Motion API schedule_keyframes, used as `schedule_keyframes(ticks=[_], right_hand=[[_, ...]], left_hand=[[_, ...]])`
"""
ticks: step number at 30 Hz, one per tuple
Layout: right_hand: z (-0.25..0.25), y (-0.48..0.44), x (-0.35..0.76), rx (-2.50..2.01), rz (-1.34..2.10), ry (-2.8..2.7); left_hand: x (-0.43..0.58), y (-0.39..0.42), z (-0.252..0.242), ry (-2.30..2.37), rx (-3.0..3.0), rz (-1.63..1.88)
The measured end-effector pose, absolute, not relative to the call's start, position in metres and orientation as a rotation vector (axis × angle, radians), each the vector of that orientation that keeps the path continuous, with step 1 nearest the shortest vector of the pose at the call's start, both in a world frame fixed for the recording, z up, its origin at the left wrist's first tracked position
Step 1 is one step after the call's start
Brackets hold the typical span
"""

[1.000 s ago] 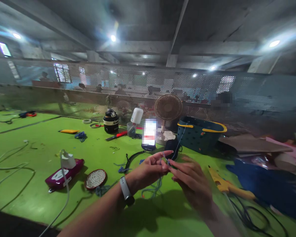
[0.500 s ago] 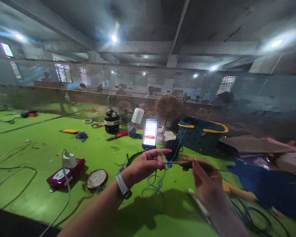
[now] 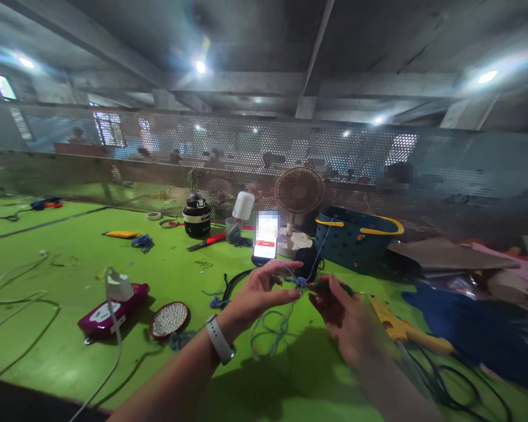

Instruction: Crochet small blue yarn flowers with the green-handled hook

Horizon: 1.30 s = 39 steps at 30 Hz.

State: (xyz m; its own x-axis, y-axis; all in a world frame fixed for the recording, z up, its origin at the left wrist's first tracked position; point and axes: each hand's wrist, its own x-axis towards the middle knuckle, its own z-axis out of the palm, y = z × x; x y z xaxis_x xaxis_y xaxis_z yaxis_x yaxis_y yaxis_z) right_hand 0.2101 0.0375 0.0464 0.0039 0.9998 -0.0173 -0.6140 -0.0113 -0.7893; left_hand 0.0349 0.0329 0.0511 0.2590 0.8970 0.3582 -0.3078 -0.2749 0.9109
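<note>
My left hand (image 3: 254,293), with a white watch band (image 3: 220,340) on the wrist, pinches a small blue crochet piece (image 3: 300,282) between thumb and fingers. Its forefinger is stretched out above, with yarn running over it. My right hand (image 3: 345,319) is closed around a green-handled crochet hook (image 3: 345,288), whose tip meets the piece. Fingers partly hide both the hook and the stitches. A strand of yarn (image 3: 320,251) rises from the hands to a dark teal basket (image 3: 356,243). Pale blue-green yarn loops (image 3: 270,331) hang below the piece.
A lit phone (image 3: 265,243) and a fan (image 3: 299,193) stand beyond my hands. A purple power strip (image 3: 112,310) and a round studded disc (image 3: 170,320) lie left on the green table (image 3: 167,387). A yellow glue gun (image 3: 405,331) and blue cloth (image 3: 470,334) lie right.
My right hand has come left and closer to my left hand, with the hook at the crochet piece. My left thumb is straighter. The whole view has shifted slightly.
</note>
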Motion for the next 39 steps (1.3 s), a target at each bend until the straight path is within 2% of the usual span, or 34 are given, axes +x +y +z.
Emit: schedule_keyframes(ticks=[7, 14, 16, 27, 35, 37, 39], right_hand=[[0.041, 0.038, 0.209, -0.654, 1.415, -0.772], [0.031, 0.036, 0.214, -0.515, 0.543, -1.483], [0.032, 0.035, 0.216, -0.452, 0.399, -1.626], [0.037, 0.036, 0.220, -0.473, 0.343, -1.672], [0.034, 0.034, 0.224, -0.432, -0.328, -1.872], [0.035, 0.033, 0.226, -0.418, -0.285, -1.894], [0.037, 0.033, 0.226, -0.405, -0.095, -1.878]], left_hand=[[0.042, 0.034, 0.049, 0.649, 1.301, 1.419], [0.054, 0.032, 0.043, 0.583, 1.013, 1.446], [0.056, 0.031, 0.041, 0.553, 0.984, 1.411], [0.049, 0.030, 0.047, 0.586, 1.057, 1.350], [0.055, 0.033, 0.037, 0.449, 0.943, 1.376], [0.053, 0.034, 0.036, 0.426, 0.922, 1.310], [0.050, 0.033, 0.039, 0.423, 0.923, 1.235]])
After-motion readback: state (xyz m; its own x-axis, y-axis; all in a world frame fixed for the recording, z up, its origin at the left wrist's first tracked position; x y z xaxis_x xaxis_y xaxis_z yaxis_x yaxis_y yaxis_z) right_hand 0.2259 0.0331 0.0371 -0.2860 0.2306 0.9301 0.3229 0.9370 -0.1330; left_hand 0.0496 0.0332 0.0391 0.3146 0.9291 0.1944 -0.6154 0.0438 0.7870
